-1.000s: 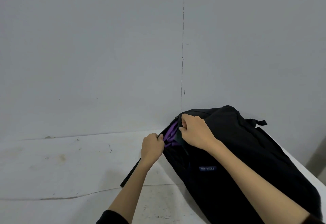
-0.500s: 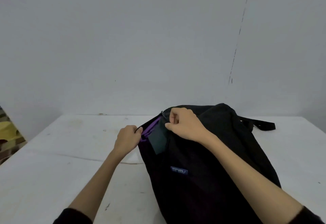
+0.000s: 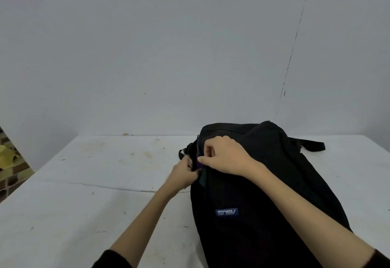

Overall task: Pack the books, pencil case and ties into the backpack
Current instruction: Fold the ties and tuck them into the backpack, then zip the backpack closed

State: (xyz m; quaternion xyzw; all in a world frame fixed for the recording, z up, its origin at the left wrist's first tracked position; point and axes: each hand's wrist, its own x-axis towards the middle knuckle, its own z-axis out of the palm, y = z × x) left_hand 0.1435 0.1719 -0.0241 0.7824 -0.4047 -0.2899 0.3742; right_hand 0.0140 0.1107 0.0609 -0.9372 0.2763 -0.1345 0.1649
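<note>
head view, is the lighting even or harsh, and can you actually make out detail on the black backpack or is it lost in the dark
Head view: light is soft and even, no glare, only a faint shadow beside the backpack on the table. The black fabric swallows most detail; folds barely read. The blue logo patch and a purple sliver between the left hand and right hand stand out.

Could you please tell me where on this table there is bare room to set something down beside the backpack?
The white table lies bare left of the left hand, out to its left edge. A smaller strip shows right of the backpack, below its strap. It is crowded where both hands, the right hand included, grip the opening.
</note>
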